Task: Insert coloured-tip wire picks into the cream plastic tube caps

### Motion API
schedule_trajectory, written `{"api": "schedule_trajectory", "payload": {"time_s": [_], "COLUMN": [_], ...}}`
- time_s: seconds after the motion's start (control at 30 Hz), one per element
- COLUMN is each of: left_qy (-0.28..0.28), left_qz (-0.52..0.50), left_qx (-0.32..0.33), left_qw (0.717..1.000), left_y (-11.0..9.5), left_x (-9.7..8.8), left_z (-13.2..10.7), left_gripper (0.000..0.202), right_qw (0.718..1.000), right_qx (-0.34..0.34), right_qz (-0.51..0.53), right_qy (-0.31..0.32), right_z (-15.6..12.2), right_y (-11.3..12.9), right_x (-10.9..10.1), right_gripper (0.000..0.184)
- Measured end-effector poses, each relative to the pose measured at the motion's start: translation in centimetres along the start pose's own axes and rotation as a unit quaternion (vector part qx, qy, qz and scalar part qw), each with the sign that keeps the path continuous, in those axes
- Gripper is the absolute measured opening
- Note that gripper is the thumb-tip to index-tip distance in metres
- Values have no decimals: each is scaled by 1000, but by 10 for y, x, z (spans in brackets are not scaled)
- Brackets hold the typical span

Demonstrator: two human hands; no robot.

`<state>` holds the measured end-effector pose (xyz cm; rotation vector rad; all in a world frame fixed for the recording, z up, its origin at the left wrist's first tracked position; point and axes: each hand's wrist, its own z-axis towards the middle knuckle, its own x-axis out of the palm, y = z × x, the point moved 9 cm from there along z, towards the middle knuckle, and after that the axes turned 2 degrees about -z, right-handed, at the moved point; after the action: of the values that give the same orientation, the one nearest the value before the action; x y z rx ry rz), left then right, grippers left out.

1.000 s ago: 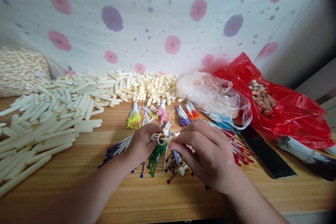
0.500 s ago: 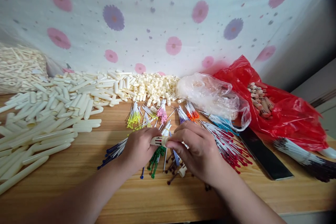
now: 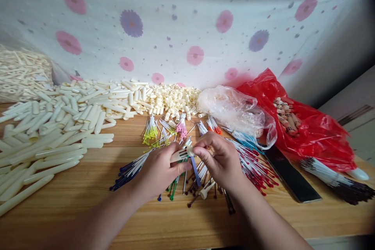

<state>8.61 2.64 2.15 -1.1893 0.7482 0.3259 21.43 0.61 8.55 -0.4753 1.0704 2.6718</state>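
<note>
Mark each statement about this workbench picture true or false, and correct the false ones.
1. The left hand and the right hand both grip one cream slotted piece. True.
2. The red bag lies to the left of the hands. False: the red bag lies to their right.
3. Cream tubes are heaped on the left side of the table. True.
4. The cloth behind the table is plain white. False: the cloth is printed with pink and purple flowers.
</note>
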Motion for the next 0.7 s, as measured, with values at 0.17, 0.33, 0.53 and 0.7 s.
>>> {"api": "schedule_trajectory", "payload": {"time_s": [0.17,0.33,0.53,0.7], "left_qy": [63,71,56,106], "left_qz": [-207,-211,-220,-336], "left_qx": [29,-3,-11,-57], "left_qw": [976,975,974,934], "left_y": [-10,-2,6,5], "left_x": [12,20,28,36], "left_z": [-3,-2,0,-2], "left_gripper": [29,26,25,30], "right_qw": [986,948,926,982], "right_qx": [111,193,234,124], "right_qz": [126,253,296,142], "right_qy": [8,27,13,11], "right_z": [-4,-9,-11,-6], "right_y": [-29,-43,-49,-37], "right_x": [3,22,38,20], "right_gripper": [7,21,29,39]}}
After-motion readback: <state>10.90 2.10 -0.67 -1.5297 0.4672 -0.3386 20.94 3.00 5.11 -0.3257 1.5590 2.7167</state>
